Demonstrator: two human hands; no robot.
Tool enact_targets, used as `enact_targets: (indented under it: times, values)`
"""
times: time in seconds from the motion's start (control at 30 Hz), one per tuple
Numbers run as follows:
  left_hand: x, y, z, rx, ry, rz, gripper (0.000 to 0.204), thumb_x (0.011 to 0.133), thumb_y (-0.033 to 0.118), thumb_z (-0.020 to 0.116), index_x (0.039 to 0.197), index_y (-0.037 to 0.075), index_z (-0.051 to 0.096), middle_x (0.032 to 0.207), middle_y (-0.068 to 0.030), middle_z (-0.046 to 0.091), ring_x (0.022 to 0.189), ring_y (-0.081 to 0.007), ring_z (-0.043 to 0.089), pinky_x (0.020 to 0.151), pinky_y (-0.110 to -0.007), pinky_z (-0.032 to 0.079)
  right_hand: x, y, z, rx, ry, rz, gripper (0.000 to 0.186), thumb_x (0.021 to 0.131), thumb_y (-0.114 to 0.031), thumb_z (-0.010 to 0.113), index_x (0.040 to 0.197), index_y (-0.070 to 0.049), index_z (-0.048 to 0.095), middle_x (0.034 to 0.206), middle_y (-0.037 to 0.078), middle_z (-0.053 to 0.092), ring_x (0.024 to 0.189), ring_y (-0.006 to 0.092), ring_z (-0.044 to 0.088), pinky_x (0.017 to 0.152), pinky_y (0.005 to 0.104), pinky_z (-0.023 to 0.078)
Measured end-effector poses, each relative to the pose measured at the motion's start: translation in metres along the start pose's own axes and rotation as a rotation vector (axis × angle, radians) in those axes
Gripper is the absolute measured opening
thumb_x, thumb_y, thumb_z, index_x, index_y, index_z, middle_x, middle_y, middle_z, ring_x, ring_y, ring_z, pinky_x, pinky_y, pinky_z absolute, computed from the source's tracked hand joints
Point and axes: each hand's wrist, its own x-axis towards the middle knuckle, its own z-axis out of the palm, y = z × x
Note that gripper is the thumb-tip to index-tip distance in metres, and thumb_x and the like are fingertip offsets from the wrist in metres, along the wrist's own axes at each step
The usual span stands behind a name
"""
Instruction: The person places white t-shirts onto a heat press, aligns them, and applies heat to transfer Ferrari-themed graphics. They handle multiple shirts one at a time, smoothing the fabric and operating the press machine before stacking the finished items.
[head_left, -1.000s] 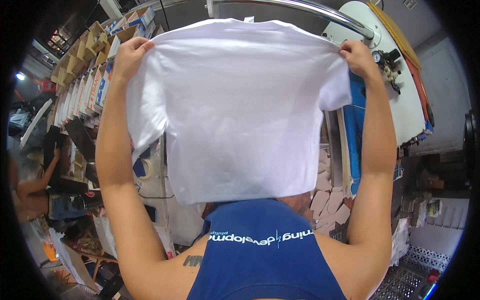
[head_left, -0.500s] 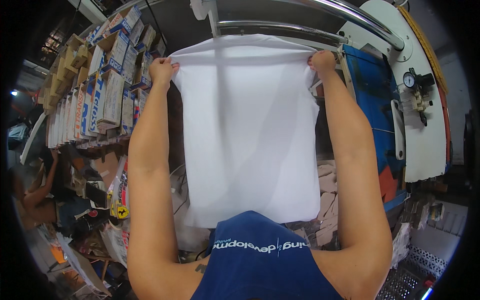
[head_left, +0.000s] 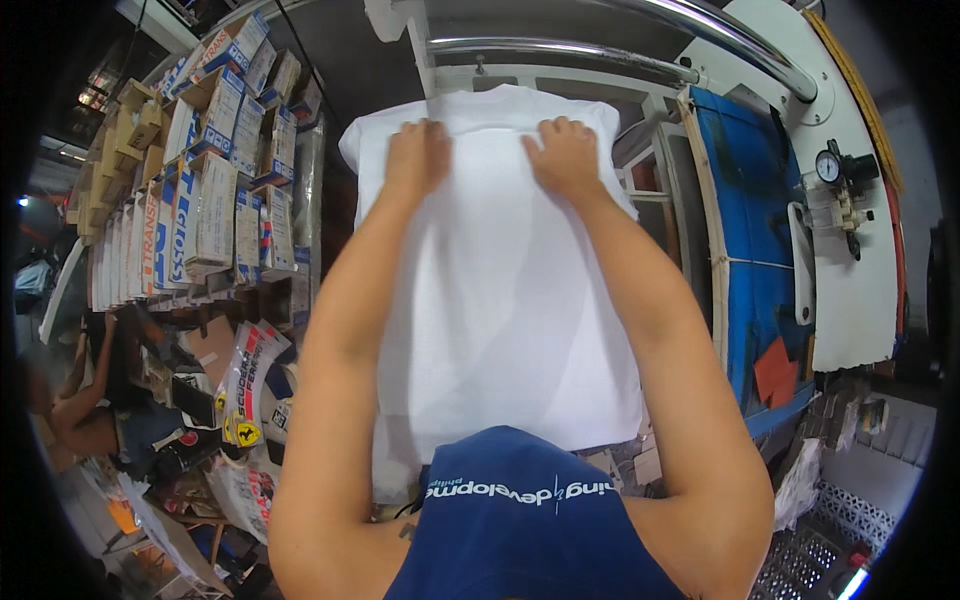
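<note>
A white T-shirt (head_left: 505, 290) lies spread out face up or down, I cannot tell which, over a flat support in front of me. My left hand (head_left: 415, 155) rests on its upper part with the fingers apart, slightly blurred. My right hand (head_left: 565, 155) is on the shirt's upper part too, fingers spread and slightly curled, holding nothing. Both forearms reach over the sides of the shirt. Beyond the shirt's top edge is a white metal frame (head_left: 650, 105) with chrome bars (head_left: 560, 50).
Stacked cardboard boxes (head_left: 210, 210) line the left. At right are a blue padded board (head_left: 745, 220) and a white machine panel (head_left: 850, 310) with a pressure gauge (head_left: 828, 165). Another person's arm (head_left: 85, 390) shows at far left, among papers and scraps.
Both my hands have let go of the shirt's shoulders and moved inward onto it. The shirt has gone from held up and stretched to lying flatter.
</note>
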Motion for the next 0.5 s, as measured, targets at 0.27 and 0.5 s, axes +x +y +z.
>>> enact_targets:
  times: [0.27, 0.5]
  values:
    - [-0.152, -0.034, -0.071, -0.261, -0.024, -0.352, 0.061, 0.103, 0.028, 0.056, 0.154, -0.002, 0.042, 0.153, -0.0290, 0.046, 0.143, -0.0476, 0.040, 0.121, -0.049, 0.033, -0.109, 0.058, -0.034, 0.229, -0.045, 0.244, 0.067, 0.107, -0.041, 0.051, 0.160, -0.006, 0.034, 0.163, 0.026, 0.032, 0.149, 0.0431, 0.035, 0.121, 0.0527, 0.032]
    - [-0.357, 0.046, -0.093, -0.937, -0.089, -0.906, 0.058, 0.106, 0.024, 0.056, 0.153, -0.007, 0.040, 0.149, -0.0271, 0.051, 0.138, -0.0331, 0.051, 0.117, -0.039, 0.037, -0.345, 0.040, -0.057, 0.524, -0.183, 0.601, 0.061, 0.107, -0.042, 0.053, 0.149, 0.001, 0.045, 0.129, 0.030, 0.064, 0.120, 0.0456, 0.063, 0.104, 0.0474, 0.049]
